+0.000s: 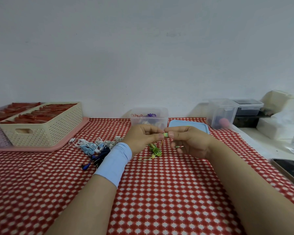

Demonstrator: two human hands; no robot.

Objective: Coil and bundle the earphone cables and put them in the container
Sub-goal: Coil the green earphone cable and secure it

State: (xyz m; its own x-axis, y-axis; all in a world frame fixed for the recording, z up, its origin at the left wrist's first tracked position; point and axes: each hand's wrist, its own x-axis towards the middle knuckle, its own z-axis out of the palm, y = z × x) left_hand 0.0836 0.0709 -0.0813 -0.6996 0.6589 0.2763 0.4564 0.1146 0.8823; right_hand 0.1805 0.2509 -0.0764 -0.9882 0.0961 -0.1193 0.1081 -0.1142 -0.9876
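- The green earphone cable lies mostly as a loose tangle on the checked cloth, just near of the hands, and a thin strand rises to them.
- The left hand and right hand each pinch a small green piece of it. The right's lower fingers curl round a striped end.
- Nothing restrains the tangle, so coiling may pull it into a knot.
- The clear container stands just beyond; a slack coil could spring apart on the way.
- The pile of other earphones to the left could snag.
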